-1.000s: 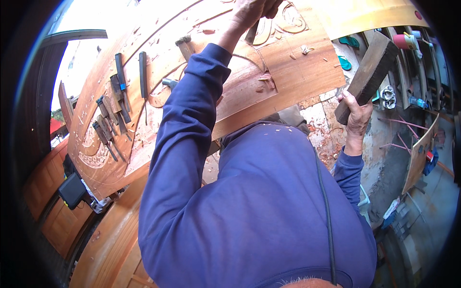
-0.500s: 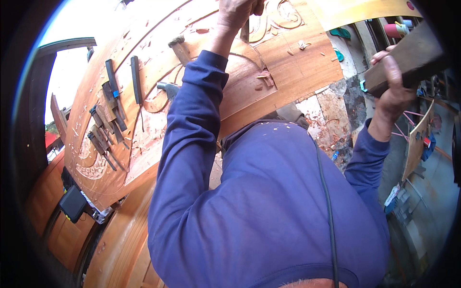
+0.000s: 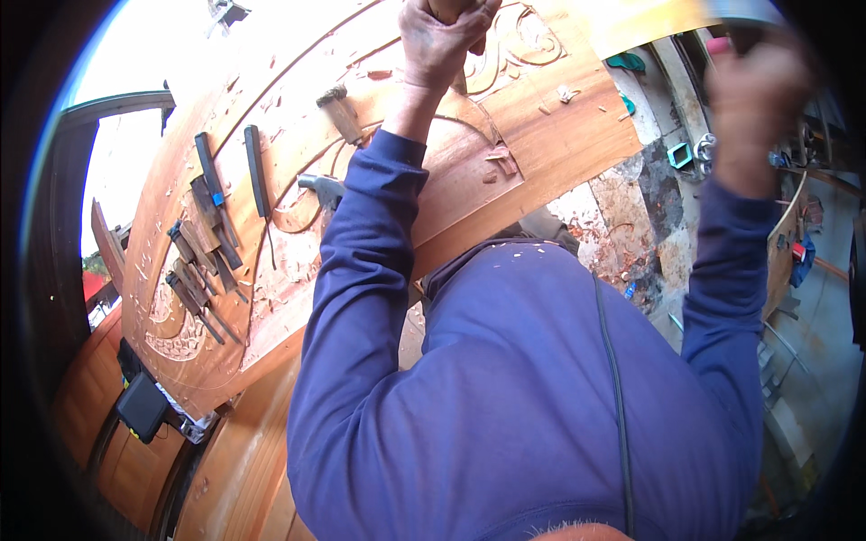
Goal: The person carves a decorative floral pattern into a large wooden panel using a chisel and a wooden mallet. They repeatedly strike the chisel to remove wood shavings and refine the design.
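Note:
My left hand (image 3: 437, 41) is closed round the wooden handle of a chisel (image 3: 446, 8) at the top of the view, over a carved wooden panel (image 3: 577, 117). The chisel's working end cannot be made out. My right hand (image 3: 762, 86), smeared by motion, is raised at the upper right, gripping a wooden block (image 3: 745, 34) that is mostly cut off by the rim. Near my left forearm lie a wooden handle with a frayed end (image 3: 339, 115) and a metal hammer head (image 3: 320, 189), partly hidden by the sleeve.
Several carving chisels (image 3: 209, 225) lie in a group on the panel's left part, among wood shavings (image 3: 499, 159). A dark device (image 3: 142, 408) is by the panel's lower left corner. At right, a board (image 3: 783, 243) and assorted tools stand over the shavings-strewn floor.
My right hand has swung up and away with the wooden block, which has mostly left the view. My left hand keeps its grip, and more of the chisel handle's top shows.

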{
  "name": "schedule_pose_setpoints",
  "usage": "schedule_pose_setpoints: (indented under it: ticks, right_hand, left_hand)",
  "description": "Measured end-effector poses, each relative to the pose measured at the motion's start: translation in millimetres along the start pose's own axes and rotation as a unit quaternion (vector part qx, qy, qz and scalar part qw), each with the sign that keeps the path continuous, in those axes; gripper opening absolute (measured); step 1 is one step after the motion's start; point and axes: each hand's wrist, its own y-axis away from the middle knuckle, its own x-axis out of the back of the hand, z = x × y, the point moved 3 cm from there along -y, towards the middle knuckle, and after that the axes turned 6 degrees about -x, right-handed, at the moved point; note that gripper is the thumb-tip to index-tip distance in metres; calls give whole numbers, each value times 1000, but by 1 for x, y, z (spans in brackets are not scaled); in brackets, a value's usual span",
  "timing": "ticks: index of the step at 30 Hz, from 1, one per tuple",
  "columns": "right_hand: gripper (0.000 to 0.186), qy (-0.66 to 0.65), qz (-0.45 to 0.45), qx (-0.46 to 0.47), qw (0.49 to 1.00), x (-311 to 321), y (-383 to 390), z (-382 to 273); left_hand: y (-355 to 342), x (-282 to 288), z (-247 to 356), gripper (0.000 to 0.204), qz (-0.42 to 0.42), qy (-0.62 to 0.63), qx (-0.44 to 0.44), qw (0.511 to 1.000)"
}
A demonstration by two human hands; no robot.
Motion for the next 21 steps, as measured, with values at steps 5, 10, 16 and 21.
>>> schedule_pose_setpoints:
  ticks: [5,10,16,21]
  right_hand:
    - [81,228,-403,134,876,-39,33,-17]
    - [69,-30,-270,52,961,-37,27,-27]
    - [80,244,-402,138,872,-39,33,-8]
    - [68,218,-366,74,901,-34,59,12]
  left_hand:
    - [11,15,-21,16,1,-19,74,997]
    - [7,14,-16,17,-12,-18,118,993]
    - [3,18,-1,15,-83,93,115,985]
    - [-5,22,-11,14,-61,168,69,981]
